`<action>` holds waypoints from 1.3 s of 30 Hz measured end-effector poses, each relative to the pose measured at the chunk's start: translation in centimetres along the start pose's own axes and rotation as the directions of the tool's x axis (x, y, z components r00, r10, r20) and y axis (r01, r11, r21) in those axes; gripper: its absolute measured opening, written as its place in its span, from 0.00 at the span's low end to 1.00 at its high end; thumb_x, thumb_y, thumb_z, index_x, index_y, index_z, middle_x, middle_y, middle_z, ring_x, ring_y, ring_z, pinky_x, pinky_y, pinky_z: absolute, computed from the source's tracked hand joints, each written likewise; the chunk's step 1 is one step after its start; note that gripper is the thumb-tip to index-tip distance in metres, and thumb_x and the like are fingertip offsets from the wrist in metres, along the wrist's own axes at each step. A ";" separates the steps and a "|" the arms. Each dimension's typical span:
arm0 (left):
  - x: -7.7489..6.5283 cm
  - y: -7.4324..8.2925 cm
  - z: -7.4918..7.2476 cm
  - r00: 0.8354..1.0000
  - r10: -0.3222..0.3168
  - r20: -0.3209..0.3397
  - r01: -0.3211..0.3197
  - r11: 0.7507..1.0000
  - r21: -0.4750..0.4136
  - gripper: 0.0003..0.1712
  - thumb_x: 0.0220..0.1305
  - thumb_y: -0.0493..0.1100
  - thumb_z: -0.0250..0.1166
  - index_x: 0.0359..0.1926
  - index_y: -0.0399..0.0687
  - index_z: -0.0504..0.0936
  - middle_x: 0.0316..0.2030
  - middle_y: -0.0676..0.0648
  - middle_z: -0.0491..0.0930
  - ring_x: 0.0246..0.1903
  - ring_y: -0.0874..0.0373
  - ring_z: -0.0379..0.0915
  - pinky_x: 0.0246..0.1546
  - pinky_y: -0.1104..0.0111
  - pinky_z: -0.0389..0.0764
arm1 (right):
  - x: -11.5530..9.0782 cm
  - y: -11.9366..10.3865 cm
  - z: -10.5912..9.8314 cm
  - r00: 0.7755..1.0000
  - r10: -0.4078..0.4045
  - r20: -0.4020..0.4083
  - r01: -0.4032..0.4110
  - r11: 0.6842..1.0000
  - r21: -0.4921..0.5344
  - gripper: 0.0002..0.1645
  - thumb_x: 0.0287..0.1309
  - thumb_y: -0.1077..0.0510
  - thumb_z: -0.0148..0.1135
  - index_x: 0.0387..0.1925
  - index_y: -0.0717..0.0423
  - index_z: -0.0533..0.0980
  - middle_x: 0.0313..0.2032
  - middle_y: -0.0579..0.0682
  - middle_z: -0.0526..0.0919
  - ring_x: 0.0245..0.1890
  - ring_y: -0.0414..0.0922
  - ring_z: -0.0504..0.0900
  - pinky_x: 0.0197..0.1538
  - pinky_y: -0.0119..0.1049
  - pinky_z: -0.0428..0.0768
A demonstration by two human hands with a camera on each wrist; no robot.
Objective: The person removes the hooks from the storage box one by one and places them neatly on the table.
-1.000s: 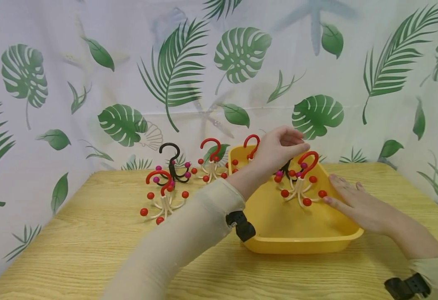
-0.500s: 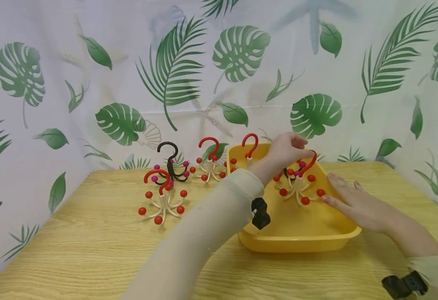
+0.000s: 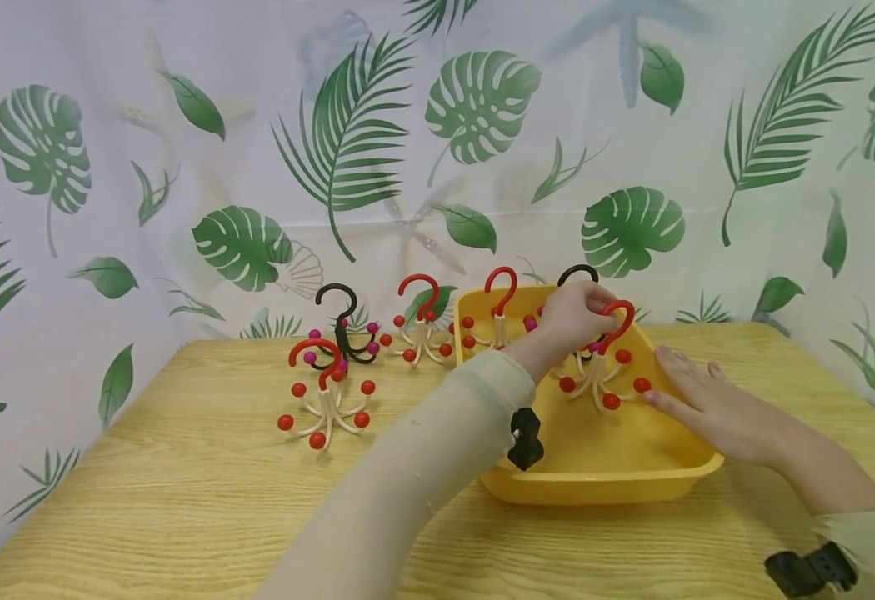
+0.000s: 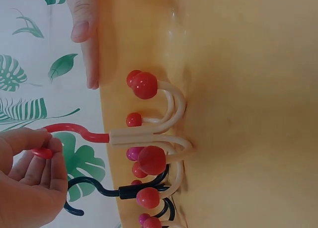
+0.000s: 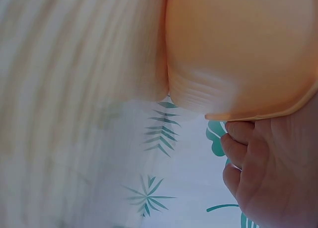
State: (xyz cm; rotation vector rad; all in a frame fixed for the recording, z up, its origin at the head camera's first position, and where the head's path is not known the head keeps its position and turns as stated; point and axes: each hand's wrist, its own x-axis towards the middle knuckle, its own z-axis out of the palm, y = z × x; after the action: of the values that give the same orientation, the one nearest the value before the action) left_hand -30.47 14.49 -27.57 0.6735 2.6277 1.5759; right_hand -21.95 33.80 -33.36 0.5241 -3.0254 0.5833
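My left hand (image 3: pixel 576 317) reaches over the yellow plastic basin (image 3: pixel 602 479) and pinches the red hook of a multi-arm hanger (image 3: pixel 597 375). That hanger has cream arms curving out to red ball tips and stands upright inside the basin, near the right wall. The left wrist view shows thumb and fingers of the left hand (image 4: pixel 32 173) around the hook's end. A black hanger (image 4: pixel 131 190) with magenta balls stands close behind it. My right hand (image 3: pixel 715 408) rests on the basin's right rim with fingers extended; in the right wrist view its fingers lie along the outer wall.
Another red-hooked hanger (image 3: pixel 500 329) stands at the basin's back left. Left of the basin on the wooden table (image 3: pixel 182 492) are two red-hooked hangers, one in front (image 3: pixel 327 408) and one behind (image 3: pixel 422 337), plus a black one (image 3: pixel 342 333). A leaf-patterned curtain (image 3: pixel 377 125) hangs behind.
My left hand has moved right and slightly down onto the red hook and now pinches it. The black hook behind has come into view. My right hand has stayed on the rim.
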 end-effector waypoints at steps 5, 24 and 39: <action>0.0 0.2 -0.4 0.999 0.023 -0.027 -0.024 0.999 -0.041 0.07 0.59 0.36 0.68 0.39 0.47 0.80 0.29 0.54 0.76 0.28 0.62 0.73 0.28 0.78 0.77 | 0.1 0.0 0.0 1.000 -0.002 -0.001 0.002 1.000 0.003 0.47 0.71 0.39 0.41 0.72 0.68 0.39 0.71 0.69 0.39 0.69 0.69 0.39 0.66 0.58 0.25; -1.9 3.5 -8.9 0.981 0.188 -0.039 -0.191 0.976 -0.104 0.10 0.60 0.38 0.68 0.43 0.48 0.82 0.34 0.52 0.80 0.36 0.60 0.75 0.34 0.74 0.76 | 0.0 0.2 0.1 1.000 -0.025 -0.007 0.025 1.000 0.001 0.45 0.73 0.41 0.39 0.72 0.69 0.38 0.71 0.69 0.37 0.69 0.68 0.38 0.67 0.53 0.22; -7.7 1.3 -16.7 0.971 0.221 -0.091 -0.229 0.969 -0.091 0.11 0.59 0.35 0.68 0.43 0.43 0.81 0.37 0.47 0.82 0.38 0.56 0.78 0.43 0.68 0.79 | 0.0 0.2 0.1 1.000 -0.020 -0.001 0.020 1.000 0.000 0.45 0.73 0.41 0.39 0.72 0.69 0.37 0.71 0.70 0.37 0.70 0.67 0.37 0.67 0.54 0.22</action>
State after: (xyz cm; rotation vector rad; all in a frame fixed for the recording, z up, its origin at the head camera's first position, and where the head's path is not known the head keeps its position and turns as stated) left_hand -26.73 -1.83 -19.83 0.9518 2.5816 1.8167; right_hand -22.01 33.96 -33.54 0.5537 -3.0156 0.5827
